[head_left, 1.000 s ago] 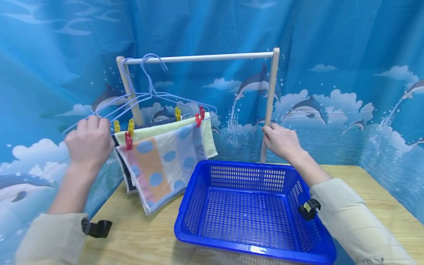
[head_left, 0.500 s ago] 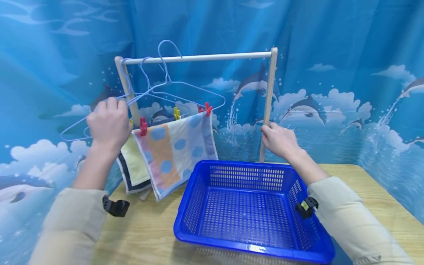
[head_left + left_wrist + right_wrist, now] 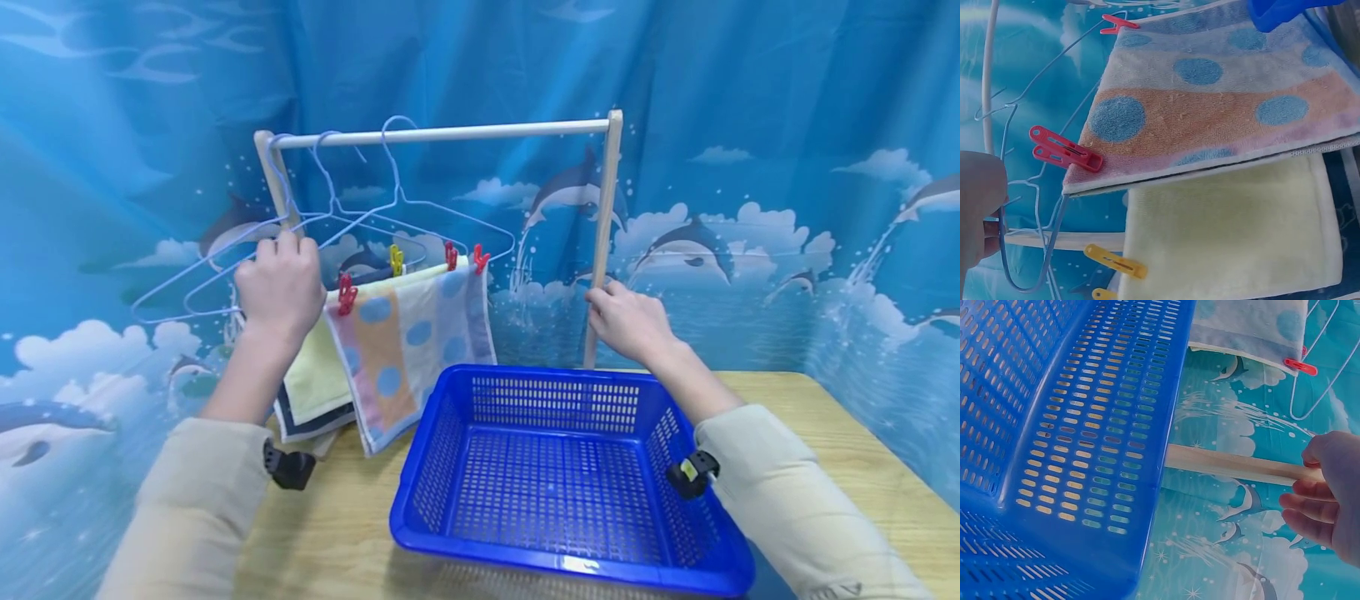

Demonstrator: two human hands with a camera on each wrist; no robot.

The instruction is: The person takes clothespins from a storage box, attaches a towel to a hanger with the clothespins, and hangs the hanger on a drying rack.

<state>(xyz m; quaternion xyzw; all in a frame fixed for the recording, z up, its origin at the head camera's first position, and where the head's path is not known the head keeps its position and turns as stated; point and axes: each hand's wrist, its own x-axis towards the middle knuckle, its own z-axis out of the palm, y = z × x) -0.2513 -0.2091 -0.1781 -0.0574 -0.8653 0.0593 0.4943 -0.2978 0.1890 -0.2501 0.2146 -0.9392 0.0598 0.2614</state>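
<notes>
My left hand grips the left part of a blue wire hanger, whose hook is at the rack's top bar. Red clothespins clip a striped towel with blue dots to this hanger. Behind it hang two more hangers, with a pale yellow towel and a dark towel partly hidden by it. On the right, my right hand holds the wooden post of the drying rack between thumb and fingers.
A blue plastic basket with nothing in it stands on the wooden table, in front of the rack. The rack's bar runs across the back. A blue dolphin-print curtain hangs behind.
My left hand has moved right with the dotted towel's hanger, sliding it away from the others. Its hook rose above the bar, then came down farther right. The right hand stayed on the post.
</notes>
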